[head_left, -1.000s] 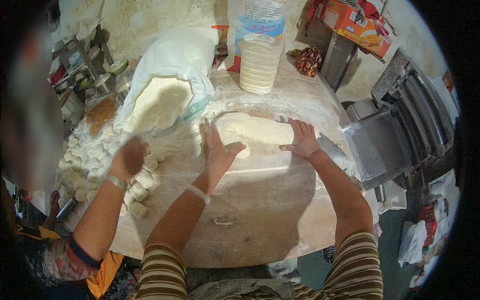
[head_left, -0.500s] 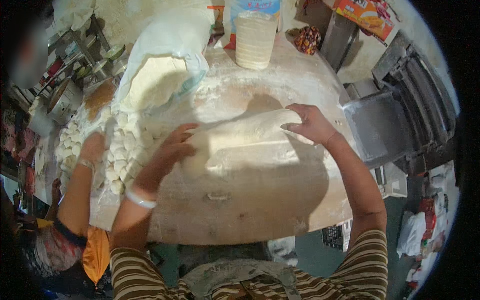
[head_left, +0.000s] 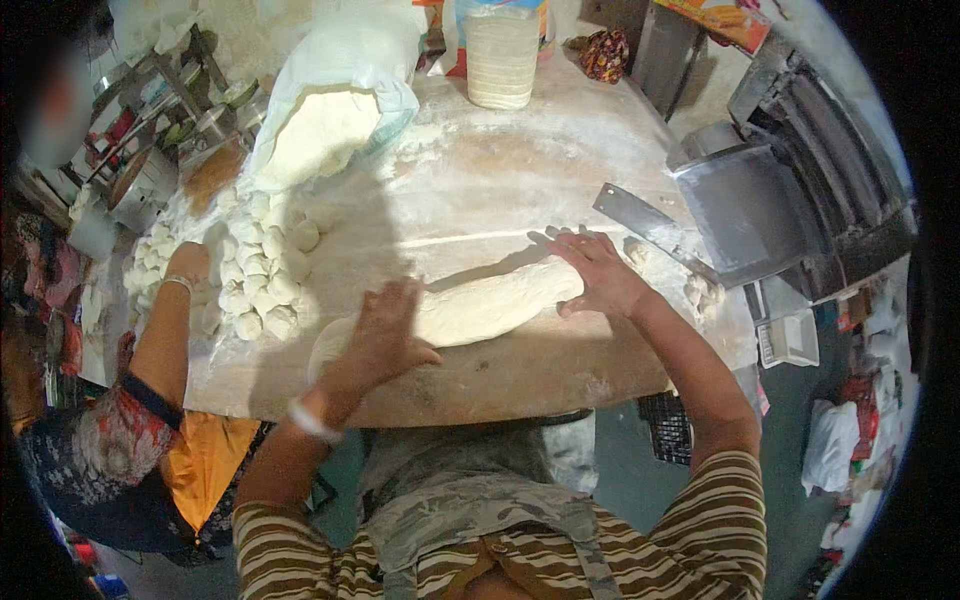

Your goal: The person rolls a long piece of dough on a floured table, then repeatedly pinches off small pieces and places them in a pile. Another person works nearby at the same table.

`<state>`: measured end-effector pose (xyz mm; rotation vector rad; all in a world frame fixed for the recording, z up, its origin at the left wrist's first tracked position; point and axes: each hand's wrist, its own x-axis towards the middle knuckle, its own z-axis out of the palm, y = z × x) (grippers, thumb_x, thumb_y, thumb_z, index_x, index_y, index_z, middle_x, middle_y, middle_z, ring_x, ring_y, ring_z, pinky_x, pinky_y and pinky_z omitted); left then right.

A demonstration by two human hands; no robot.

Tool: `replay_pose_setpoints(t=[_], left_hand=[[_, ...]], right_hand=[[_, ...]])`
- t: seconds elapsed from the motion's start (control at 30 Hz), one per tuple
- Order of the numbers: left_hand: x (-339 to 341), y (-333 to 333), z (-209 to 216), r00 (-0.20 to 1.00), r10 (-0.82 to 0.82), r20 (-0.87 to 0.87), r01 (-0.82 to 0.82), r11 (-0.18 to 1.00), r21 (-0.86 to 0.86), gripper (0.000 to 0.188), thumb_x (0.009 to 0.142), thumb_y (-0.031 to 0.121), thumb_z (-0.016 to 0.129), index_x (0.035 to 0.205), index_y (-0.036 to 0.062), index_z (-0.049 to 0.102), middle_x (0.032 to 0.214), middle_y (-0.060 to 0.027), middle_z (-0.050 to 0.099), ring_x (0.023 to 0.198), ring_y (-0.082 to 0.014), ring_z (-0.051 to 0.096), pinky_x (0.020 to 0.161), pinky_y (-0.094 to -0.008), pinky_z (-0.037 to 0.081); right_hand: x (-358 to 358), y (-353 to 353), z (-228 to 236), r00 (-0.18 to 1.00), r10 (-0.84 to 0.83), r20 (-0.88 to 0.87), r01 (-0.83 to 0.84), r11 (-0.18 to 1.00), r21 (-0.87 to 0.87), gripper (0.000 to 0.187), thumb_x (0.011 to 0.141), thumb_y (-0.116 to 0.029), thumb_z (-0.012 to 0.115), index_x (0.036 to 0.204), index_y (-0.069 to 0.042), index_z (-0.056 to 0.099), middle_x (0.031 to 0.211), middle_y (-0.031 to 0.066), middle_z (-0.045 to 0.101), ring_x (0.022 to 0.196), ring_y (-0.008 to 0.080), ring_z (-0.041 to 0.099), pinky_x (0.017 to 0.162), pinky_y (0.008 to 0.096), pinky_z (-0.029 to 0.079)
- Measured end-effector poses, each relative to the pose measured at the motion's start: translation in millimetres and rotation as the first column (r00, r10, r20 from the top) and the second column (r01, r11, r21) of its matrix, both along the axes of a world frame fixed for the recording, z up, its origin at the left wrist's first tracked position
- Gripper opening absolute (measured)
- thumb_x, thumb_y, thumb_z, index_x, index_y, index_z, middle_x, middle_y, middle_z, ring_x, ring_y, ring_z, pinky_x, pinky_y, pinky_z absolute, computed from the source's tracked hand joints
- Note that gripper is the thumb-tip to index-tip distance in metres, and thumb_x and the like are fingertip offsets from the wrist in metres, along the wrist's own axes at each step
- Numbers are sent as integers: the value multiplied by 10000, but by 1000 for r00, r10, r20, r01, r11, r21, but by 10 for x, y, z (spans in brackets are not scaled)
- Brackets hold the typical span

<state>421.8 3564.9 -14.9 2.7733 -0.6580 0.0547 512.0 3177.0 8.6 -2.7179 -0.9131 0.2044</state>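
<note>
A long, thick roll of pale dough (head_left: 490, 308) lies aslant on the floured wooden table, its right end farther from me. My left hand (head_left: 385, 330) is over the roll's left part, fingers stretched out and thumb apart, slightly blurred. Across the right end rests my right hand (head_left: 602, 272), its fingers spread and the thumb on the near side. Beyond the right hand lies a cleaver (head_left: 640, 222) with a dark blade. Several small dough pieces (head_left: 262, 270) are heaped to the left of the roll.
A co-worker's hand (head_left: 188, 268) is among more dough pieces at the left. Behind stand an open flour sack (head_left: 325, 130) and a clear ribbed container (head_left: 500, 65). A dark metal machine (head_left: 745, 205) borders the table's right side. The near table edge (head_left: 500, 405) curves before me.
The broad dough mass between my hands is now a narrower roll lying nearer me. My fingers have gone from gripping its ends to lying outstretched. The cleaver has come into sight.
</note>
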Motion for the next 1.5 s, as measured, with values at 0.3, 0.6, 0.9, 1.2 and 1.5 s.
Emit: replay_pose_setpoints(t=[0.3,0.6,0.9,1.2,1.5], left_hand=[[148,364,59,879,-55,-473,-23,987,-158,704,942,533,657,1393,0,566,1245,-256,675,1125,-408,642,988,-469,491],[-24,254,-135,965,167,-203,-157,985,66,481,990,331,606,1363,27,611,1422,-201,584,1356,-366,511,1099,-522,407],[-249,-133,-85,993,71,95,-67,997,-46,552,950,241,673,1410,-11,500,1154,-211,655,1122,-379,645,980,-544,458],[-346,804,15,973,109,-202,-72,981,180,602,979,512,611,1367,53,568,1237,-217,682,1113,-416,669,928,-506,529],[-373,233,-165,974,-50,223,4,980,201,825,941,541,642,1549,41,396,1515,-155,521,1378,-370,509,1100,-628,379]], right_hand=[[88,-16,47,980,-18,-196,47,988,147,688,881,-418,791,1440,-103,544,1336,217,635,1120,408,656,997,413,513],[-296,743,-133,984,124,126,-158,938,310,577,979,-469,627,1467,-172,547,1491,176,544,1383,391,496,1181,545,337],[-94,1175,-457,984,25,174,-27,1000,8,750,975,-669,481,1533,-168,462,1533,187,501,1433,443,425,1178,589,315],[-392,662,-350,954,-16,299,25,999,-25,620,994,-599,493,1552,-334,431,1502,106,535,1398,387,463,1179,581,318],[-503,1423,-259,929,63,365,-103,990,92,752,970,-617,523,1599,-242,351,1591,114,440,1528,379,294,1258,601,103]])
